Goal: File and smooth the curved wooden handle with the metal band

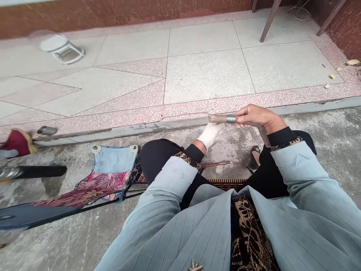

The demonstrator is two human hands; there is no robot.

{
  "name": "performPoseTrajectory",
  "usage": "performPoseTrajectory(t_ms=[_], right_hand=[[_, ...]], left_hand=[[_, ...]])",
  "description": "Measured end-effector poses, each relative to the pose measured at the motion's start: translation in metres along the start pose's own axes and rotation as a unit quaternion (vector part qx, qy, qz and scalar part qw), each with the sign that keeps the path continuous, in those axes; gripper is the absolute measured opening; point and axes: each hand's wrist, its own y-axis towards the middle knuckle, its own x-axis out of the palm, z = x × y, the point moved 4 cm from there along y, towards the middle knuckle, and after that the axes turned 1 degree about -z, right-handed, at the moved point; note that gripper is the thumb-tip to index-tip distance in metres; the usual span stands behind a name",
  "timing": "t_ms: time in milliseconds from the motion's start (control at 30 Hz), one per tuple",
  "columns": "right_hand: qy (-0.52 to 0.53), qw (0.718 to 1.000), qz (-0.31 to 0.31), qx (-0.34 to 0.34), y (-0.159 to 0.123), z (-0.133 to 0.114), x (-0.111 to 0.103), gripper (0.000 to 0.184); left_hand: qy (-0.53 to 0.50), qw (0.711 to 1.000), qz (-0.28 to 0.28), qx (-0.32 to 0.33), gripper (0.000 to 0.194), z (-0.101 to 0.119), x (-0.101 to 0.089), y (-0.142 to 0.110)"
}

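Note:
My right hand (254, 117), bare, grips a brown wooden stick (217, 118) with thumb and fingers. Silvery wire (231, 119) is wound in a tight coil around the stick, just beside my fingertips. Under the blunt left end is my left hand (210, 134) in a white glove, its fingers closed against the wood and partly hidden by it. A thin dark line runs leftward from that end; whether it is loose wire or a floor crack I cannot tell. Below, a reddish stick (216, 164) with a similar binding lies on the concrete between my legs.
A raised tiled step (203, 75) runs along the front. On it stand a small white stool (63, 49) and brown furniture legs (270, 20). To my left are a folding fabric chair (113, 160), a black tube (42, 171) and a red shoe (17, 144).

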Motion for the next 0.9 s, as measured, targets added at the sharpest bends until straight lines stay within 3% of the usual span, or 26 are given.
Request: performPoseTrajectory(t_ms=[100, 167, 267, 433, 567, 700, 800, 900], right_hand=[[0.001, 0.996, 0.094, 0.012, 0.000, 0.006, -0.003, 0.031], [-0.009, 0.985, 0.172, 0.028, 0.002, 0.014, -0.007, 0.029], [-0.105, 0.966, 0.229, 0.055, 0.004, 0.026, -0.017, 0.029], [-0.298, 0.943, 0.096, 0.114, 0.000, 0.034, -0.015, 0.023], [-0.346, 0.932, -0.041, 0.101, 0.001, 0.035, 0.007, 0.021], [-0.332, 0.936, -0.087, 0.073, 0.008, 0.038, 0.022, 0.023], [-0.299, 0.942, -0.144, 0.049, 0.009, 0.042, 0.027, 0.028], [-0.238, 0.949, -0.204, 0.030, 0.005, 0.043, 0.031, 0.036]], left_hand=[[-0.015, 0.999, 0.023, -0.034, 0.021, 0.001, 0.014, -0.016], [0.102, 0.991, 0.081, 0.009, 0.020, 0.009, 0.015, -0.025], [0.329, 0.934, 0.126, 0.065, 0.025, 0.023, 0.010, -0.033], [0.554, 0.825, 0.056, 0.089, 0.035, 0.025, 0.001, -0.039], [0.594, 0.791, 0.001, 0.145, 0.036, 0.025, -0.001, -0.044], [0.567, 0.810, -0.036, 0.148, 0.033, 0.031, -0.010, -0.046], [0.487, 0.863, -0.058, 0.126, 0.030, 0.035, -0.020, -0.048], [0.350, 0.929, -0.045, 0.109, 0.025, 0.033, -0.030, -0.047]])
